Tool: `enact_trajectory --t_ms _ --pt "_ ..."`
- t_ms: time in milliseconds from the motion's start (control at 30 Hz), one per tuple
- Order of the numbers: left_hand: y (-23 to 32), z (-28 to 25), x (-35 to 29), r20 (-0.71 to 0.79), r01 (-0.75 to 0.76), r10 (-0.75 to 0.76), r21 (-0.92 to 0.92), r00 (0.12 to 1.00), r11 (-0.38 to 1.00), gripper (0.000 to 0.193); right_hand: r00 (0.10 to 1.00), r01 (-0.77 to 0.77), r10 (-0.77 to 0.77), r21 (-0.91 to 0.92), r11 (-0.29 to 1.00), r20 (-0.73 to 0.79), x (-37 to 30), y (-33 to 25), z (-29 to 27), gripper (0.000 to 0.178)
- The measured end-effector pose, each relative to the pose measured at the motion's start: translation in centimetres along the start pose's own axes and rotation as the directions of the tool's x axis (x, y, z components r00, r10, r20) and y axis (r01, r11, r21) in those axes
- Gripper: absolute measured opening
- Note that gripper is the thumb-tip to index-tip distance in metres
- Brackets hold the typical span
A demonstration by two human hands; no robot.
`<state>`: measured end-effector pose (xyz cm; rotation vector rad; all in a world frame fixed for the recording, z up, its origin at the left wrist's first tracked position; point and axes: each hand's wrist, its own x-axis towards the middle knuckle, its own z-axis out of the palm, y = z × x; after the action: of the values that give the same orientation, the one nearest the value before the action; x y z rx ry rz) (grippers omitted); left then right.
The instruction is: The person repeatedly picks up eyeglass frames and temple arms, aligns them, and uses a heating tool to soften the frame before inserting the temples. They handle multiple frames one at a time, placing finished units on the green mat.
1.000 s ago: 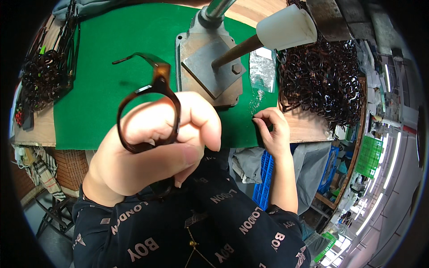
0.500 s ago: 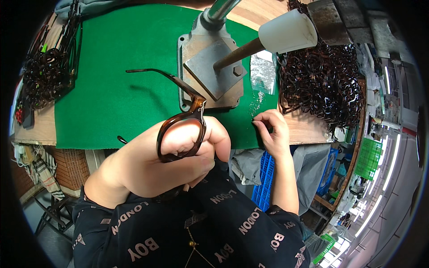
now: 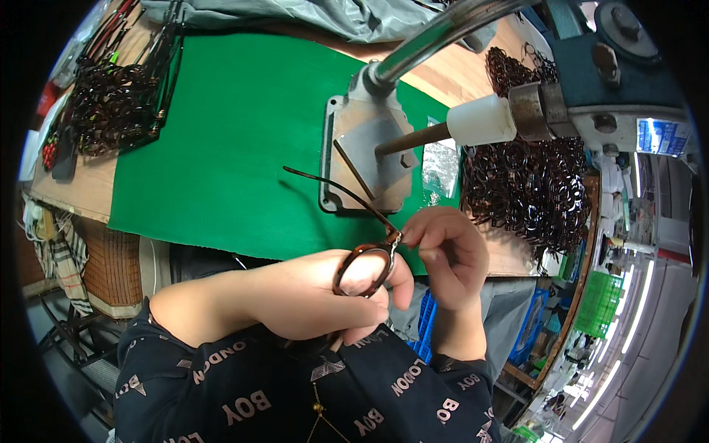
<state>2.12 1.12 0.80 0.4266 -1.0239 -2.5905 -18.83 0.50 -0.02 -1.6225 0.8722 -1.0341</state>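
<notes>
Sitting beyond the glasses (image 3: 340, 275): press (image 3: 384, 142), frame piles (image 3: 528, 196).

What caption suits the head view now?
Left hand holding a brown glasses frame, right hand near its temple joint, at a green mat's near edge.

A mat (image 3: 229, 148) covers the desk (image 3: 77, 190), with a bundle of spectacles (image 3: 114, 111) at its left edge, a heap of spectacles (image 3: 528, 192) past its right edge and a cloth (image 3: 317, 16) behind it. A machine stand (image 3: 369, 151) sits right of the mat's middle, a plastic bag (image 3: 441, 171) between it and the heap. Before the stand, a spectacle frame (image 3: 392, 238) is in the left hand (image 3: 347, 295), just left of the right hand (image 3: 452, 255).
</notes>
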Motion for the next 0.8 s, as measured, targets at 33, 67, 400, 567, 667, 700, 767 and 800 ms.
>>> enact_trajectory --t_ms 33,67,400,567,667,700,767,800 --pt "0.0 0.3 -0.1 -0.019 -0.007 0.007 0.000 1.000 1.000 0.018 0.998 0.051 -0.052 0.037 0.998 0.026 0.8 -0.2 0.9 0.010" --pt "-0.2 0.2 0.0 -0.005 -0.018 0.018 0.031 1.000 0.999 0.016 0.994 0.096 -0.099 0.067 0.993 0.044 1.5 -0.4 1.3 0.010" --pt "-1.1 0.0 -0.1 -0.004 -0.117 0.117 -0.033 0.993 0.993 0.014 0.962 0.263 -0.244 -0.177 0.948 0.124 3.2 -1.0 2.1 0.008" --pt "-0.9 -0.2 -0.1 -0.016 -0.112 0.111 -0.035 0.994 0.993 0.014 0.967 0.252 -0.239 -0.193 0.948 0.087 3.1 -0.8 2.2 0.008" --pt "-0.8 -0.3 -0.1 -0.018 -0.108 0.107 -0.043 0.994 0.993 0.015 0.970 0.241 -0.229 -0.179 0.954 0.084 3.2 -0.9 2.3 0.009" --pt "-0.7 -0.3 -0.2 -0.014 -0.106 0.105 -0.049 0.994 0.993 0.016 0.973 0.226 -0.215 -0.153 0.962 0.084 3.2 -0.8 2.2 0.009" --pt "-0.7 -0.3 -0.2 0.001 -0.104 0.105 -0.067 0.995 0.992 0.016 0.978 0.198 -0.189 -0.099 0.975 0.086 3.2 -0.6 2.0 0.009" --pt "-0.8 -0.4 -0.1 0.012 -0.104 0.106 -0.079 0.994 0.991 0.015 0.986 0.151 -0.150 -0.012 0.988 0.075 3.1 -0.5 2.1 0.010"
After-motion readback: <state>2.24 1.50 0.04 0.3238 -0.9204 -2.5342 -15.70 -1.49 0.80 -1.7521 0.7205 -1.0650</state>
